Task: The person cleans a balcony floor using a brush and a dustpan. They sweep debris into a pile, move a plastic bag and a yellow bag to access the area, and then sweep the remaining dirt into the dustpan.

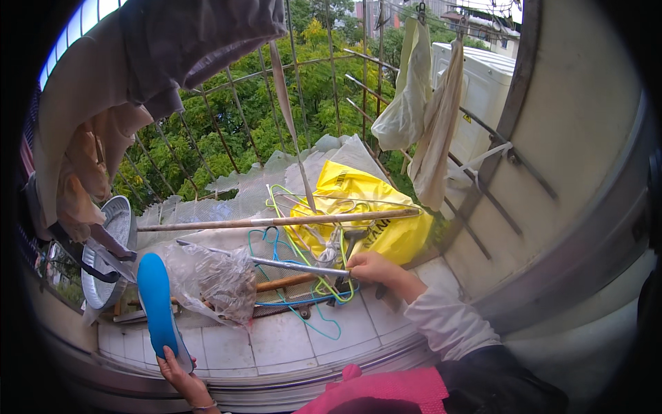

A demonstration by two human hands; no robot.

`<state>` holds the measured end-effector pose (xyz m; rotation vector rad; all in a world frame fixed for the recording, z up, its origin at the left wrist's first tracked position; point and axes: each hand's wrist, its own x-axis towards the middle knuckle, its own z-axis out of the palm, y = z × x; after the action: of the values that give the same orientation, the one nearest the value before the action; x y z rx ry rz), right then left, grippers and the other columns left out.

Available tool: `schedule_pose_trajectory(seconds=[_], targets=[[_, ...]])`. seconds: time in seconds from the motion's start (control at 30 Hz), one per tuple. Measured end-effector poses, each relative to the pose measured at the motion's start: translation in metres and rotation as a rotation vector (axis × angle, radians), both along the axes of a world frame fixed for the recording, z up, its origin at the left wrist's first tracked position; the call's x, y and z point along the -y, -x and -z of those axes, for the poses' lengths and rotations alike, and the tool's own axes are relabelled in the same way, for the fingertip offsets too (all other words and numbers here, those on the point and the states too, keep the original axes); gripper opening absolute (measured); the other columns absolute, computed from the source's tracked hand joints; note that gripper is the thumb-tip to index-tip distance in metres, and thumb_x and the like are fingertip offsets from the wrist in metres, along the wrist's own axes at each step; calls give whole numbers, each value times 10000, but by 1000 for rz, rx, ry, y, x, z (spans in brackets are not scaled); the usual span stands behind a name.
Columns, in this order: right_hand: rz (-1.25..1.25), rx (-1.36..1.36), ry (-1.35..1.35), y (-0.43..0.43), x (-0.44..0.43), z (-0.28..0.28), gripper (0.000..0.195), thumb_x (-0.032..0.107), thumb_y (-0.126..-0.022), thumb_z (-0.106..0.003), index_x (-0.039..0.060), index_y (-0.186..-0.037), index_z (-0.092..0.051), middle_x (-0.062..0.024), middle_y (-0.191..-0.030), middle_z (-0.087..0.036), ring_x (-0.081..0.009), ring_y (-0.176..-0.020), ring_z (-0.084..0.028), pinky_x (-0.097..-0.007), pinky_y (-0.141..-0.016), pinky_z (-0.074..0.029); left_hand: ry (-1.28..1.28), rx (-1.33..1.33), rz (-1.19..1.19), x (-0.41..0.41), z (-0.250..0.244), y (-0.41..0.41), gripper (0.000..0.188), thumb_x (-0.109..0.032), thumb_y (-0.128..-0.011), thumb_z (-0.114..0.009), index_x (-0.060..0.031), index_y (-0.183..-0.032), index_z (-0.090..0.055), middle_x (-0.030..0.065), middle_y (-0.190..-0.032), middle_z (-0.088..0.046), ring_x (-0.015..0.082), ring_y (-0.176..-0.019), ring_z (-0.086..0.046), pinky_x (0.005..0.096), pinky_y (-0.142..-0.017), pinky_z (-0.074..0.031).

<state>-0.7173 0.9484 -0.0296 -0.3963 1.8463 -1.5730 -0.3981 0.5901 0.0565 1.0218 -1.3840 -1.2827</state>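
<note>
My left hand (178, 372) grips the lower end of a blue shoe insole (155, 292) and holds it upright. A pale layer shows behind its edge; whether that is a second insole I cannot tell. My right hand (376, 270) has its fingers closed at the right end of a thin metal pole (305, 267). That pole slants left over several plastic clothes hangers (273, 238) and behind a clear plastic bag (222, 290) with dark contents. Just beyond my right hand lies a yellow plastic bag (403, 238), which bears writing.
A wooden pole (232, 224) lies across the window ledge, above a white tiled sill (282, 339). Metal bars (297, 77) stand behind. Clothes (83, 103) hang at the left, cloths (434, 134) at the right. An oval metal tray (93, 264) leans at the left. An air-conditioner unit (481, 98) stands outside.
</note>
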Motion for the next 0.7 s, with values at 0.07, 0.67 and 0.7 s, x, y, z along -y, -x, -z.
schedule_pose_trajectory(seconds=[0.07, 0.67, 0.7], targets=[[-44, 14, 14, -9, 1, -2, 230, 101, -810, -628, -3, -1016, -638, -16, -688, -590, -93, -539, -527, -242, -498, -444, -1, -23, 11, 4, 2, 0, 338, -359, -959, -573, -77, -1145, -559, 42, -912, -601, 114, -664, -533, 238, -536, -412], [270, -490, -378, -11, 31, 5, 585, 385, -760, -770, -2, -1155, -578, -215, -964, -683, -312, -888, -678, -381, -782, -530, -83, -197, -23, -11, 27, -21, 294, -332, -974, -561, -64, -1094, -556, 53, -977, -600, 142, -736, -572, 270, -561, -472], [294, -534, -394, -12, 37, 1, 595, 356, -752, -763, 2, -1184, -557, -222, -971, -680, -326, -890, -674, -391, -784, -527, -110, -224, -47, -15, 29, -20, 294, -330, -973, -562, -65, -1100, -552, 53, -978, -597, 145, -741, -572, 273, -562, -475]])
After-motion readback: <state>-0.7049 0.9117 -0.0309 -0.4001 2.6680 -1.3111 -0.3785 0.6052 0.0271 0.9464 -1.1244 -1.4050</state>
